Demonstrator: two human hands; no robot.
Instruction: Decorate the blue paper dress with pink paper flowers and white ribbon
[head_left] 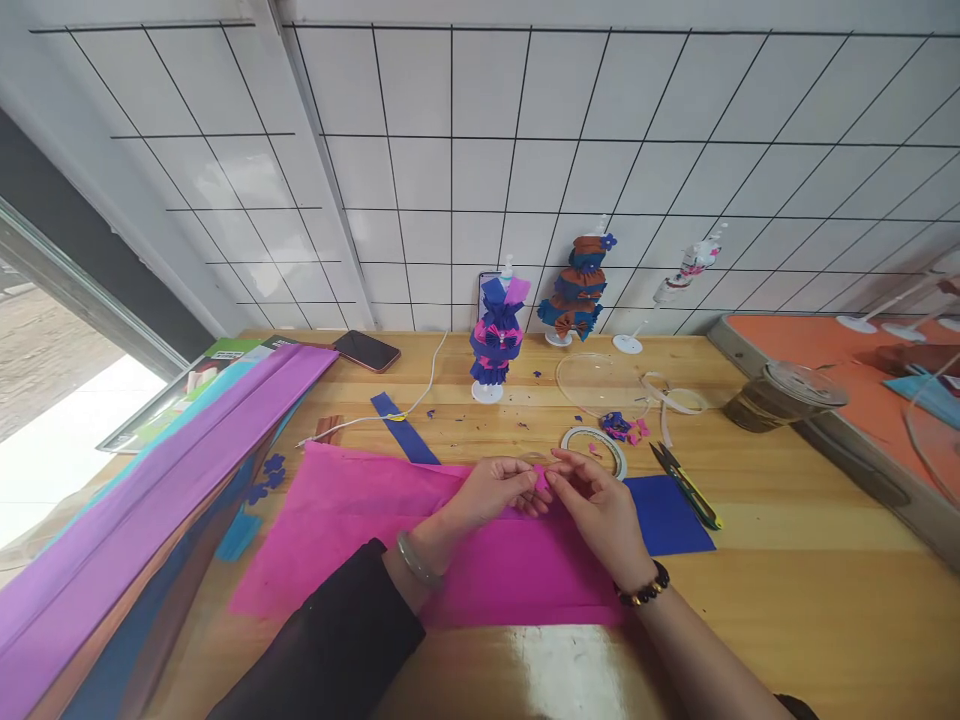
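Between my two hands is a small pink paper piece (540,478). The thumb and fingers of my left hand (504,488) pinch it from the left. From the right, the fingertips of my right hand (596,505) close on its other edge. Both hands are above a large sheet of pink crepe paper (360,520) spread on the table. A dark blue paper piece (669,512) lies to the right of my right hand, partly under the pink sheet. Just behind that hand sits a roll of double-sided tape (606,440).
Scissors (684,485) lie right of the tape. Blue and pink scraps (622,427) rest behind it. A blue-pink paper figure (495,340) and a brown-blue one (576,290) stand near the tiled wall. Folded purple paper (165,480), a phone (366,350) and a drink cup (784,395) are also around.
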